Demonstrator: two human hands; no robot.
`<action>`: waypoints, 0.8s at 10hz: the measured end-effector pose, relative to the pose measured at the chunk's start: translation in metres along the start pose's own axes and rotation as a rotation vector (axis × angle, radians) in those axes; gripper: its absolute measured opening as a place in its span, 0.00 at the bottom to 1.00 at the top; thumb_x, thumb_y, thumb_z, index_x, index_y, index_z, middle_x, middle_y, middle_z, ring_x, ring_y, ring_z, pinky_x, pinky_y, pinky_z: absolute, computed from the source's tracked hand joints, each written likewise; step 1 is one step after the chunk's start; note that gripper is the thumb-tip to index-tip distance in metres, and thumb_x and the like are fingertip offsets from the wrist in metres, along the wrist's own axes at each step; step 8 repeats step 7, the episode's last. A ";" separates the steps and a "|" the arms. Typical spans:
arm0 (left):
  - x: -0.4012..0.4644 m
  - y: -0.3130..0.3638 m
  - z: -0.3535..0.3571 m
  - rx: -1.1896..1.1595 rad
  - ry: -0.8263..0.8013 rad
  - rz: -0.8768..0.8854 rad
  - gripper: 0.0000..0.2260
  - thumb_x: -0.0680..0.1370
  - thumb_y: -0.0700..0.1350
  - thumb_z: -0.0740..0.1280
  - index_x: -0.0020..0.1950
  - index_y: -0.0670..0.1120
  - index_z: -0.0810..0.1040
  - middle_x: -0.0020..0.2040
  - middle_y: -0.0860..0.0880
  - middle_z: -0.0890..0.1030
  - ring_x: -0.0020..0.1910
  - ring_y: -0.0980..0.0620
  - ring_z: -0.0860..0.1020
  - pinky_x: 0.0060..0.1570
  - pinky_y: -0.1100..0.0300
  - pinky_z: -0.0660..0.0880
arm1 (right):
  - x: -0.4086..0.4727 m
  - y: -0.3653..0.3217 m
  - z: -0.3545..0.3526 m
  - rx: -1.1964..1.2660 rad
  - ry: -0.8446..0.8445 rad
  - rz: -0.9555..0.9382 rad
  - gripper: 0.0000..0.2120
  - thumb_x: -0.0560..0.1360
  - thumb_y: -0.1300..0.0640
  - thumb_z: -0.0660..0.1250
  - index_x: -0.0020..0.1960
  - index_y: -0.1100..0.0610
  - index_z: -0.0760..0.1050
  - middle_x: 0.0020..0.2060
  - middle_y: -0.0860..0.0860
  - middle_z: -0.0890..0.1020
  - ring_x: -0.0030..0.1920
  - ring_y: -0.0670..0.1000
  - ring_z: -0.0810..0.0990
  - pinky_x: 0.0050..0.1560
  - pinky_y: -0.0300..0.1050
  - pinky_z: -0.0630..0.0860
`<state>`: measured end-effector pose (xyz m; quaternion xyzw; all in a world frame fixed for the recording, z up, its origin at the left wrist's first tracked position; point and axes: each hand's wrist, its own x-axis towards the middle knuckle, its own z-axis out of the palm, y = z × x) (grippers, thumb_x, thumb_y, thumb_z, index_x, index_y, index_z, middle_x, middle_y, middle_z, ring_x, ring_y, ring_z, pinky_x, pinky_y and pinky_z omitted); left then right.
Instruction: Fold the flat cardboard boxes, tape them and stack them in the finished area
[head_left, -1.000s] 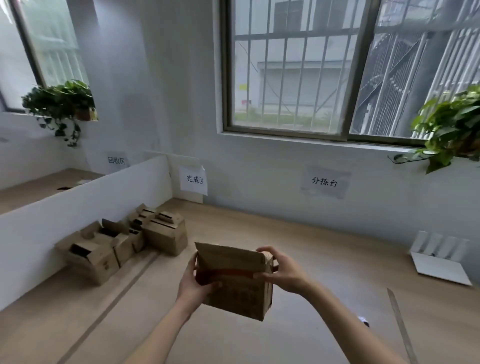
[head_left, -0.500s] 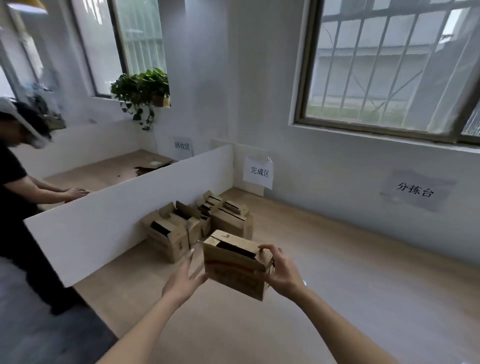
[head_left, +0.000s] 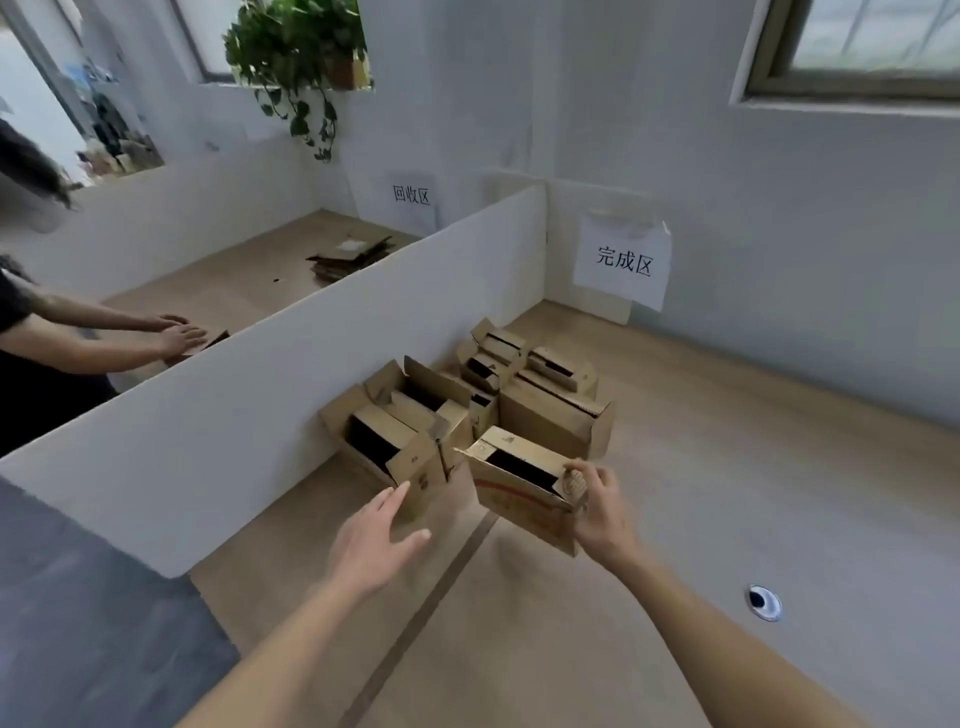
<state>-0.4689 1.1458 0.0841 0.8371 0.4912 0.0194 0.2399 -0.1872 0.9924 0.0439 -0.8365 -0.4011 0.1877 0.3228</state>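
A folded brown cardboard box (head_left: 519, 488) with a red stripe and a dark open top is held above the wooden table (head_left: 727, 493). My right hand (head_left: 597, 506) grips its right end, fingers curled over the top edge. My left hand (head_left: 376, 540) hovers to the left of the box with straight fingers, holding nothing, near the front box of the pile. Several folded boxes (head_left: 467, 405) are piled against the white divider under the finished-area sign (head_left: 622, 262).
A white divider wall (head_left: 291, 395) runs along the left of the pile. Behind it, another person's hands (head_left: 176, 332) press on cardboard, and flat cardboard (head_left: 348, 257) lies further back. A roll of tape (head_left: 763, 601) lies on the table at the right.
The view has turned left and down toward the pile. My left hand has let go of the box, and my right hand has carried it closer to the pile.
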 end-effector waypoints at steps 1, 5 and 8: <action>0.049 -0.003 0.012 -0.001 -0.048 -0.002 0.34 0.77 0.66 0.65 0.80 0.62 0.56 0.80 0.57 0.59 0.77 0.52 0.62 0.71 0.48 0.68 | 0.056 0.020 0.030 0.008 -0.035 0.009 0.32 0.69 0.62 0.73 0.69 0.44 0.68 0.64 0.52 0.68 0.59 0.61 0.77 0.58 0.53 0.78; 0.127 0.005 0.038 0.102 -0.189 0.117 0.33 0.79 0.64 0.63 0.81 0.58 0.55 0.80 0.54 0.60 0.78 0.53 0.60 0.75 0.52 0.62 | 0.137 0.035 0.069 -0.180 -0.023 0.076 0.35 0.69 0.68 0.72 0.72 0.55 0.64 0.70 0.55 0.63 0.67 0.62 0.71 0.65 0.52 0.74; 0.124 0.016 0.019 0.113 -0.117 0.204 0.32 0.79 0.64 0.63 0.80 0.58 0.57 0.79 0.55 0.62 0.77 0.54 0.63 0.74 0.50 0.65 | 0.100 0.013 0.041 -0.238 0.044 0.106 0.36 0.75 0.52 0.72 0.79 0.48 0.59 0.79 0.53 0.57 0.77 0.58 0.62 0.72 0.54 0.69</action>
